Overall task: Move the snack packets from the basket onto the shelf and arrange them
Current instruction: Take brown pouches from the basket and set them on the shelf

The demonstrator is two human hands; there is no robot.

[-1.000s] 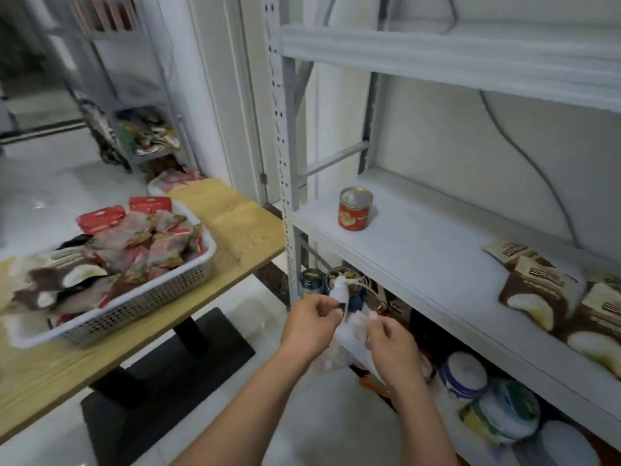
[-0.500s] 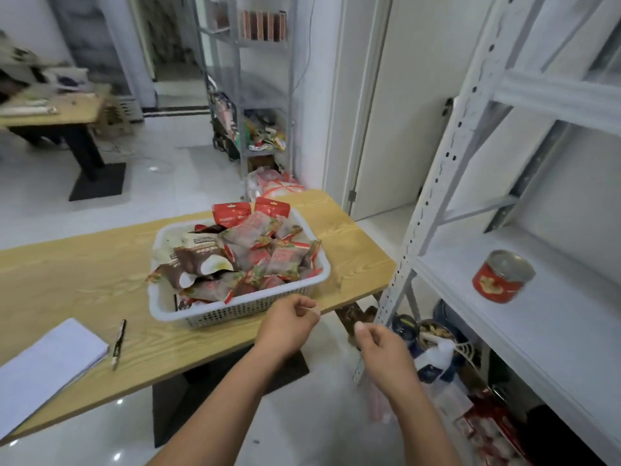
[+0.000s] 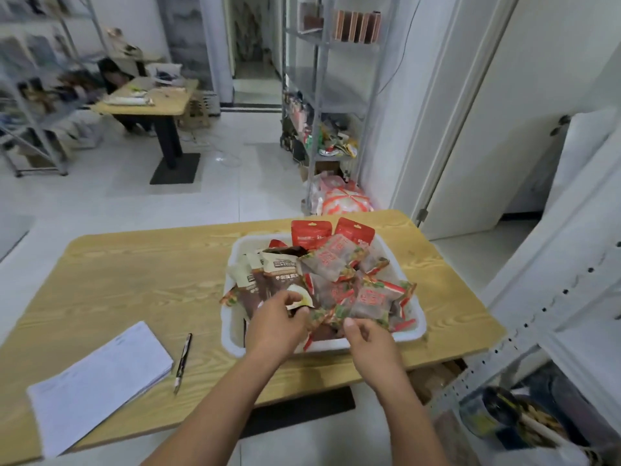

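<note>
Both hands at the basket on the table, shelf off to the right.
Wooden table (image 3: 134, 280) carries white basket (image 3: 232, 341) heaped with snack packets (image 3: 342, 274); shelf (image 3: 554, 307) upright just beside the table. Paper stack (image 3: 97, 381) near left. Left hand (image 3: 277, 327) pinches brown packet (image 3: 279, 274) at its lower edge. Right hand (image 3: 371, 338) is curled at the clear-red packets, hold unclear. Pen (image 3: 182, 361) beside the paper.

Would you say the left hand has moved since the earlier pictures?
Yes: the left hand moved forward, from short of the basket to a brown packet inside.
</note>
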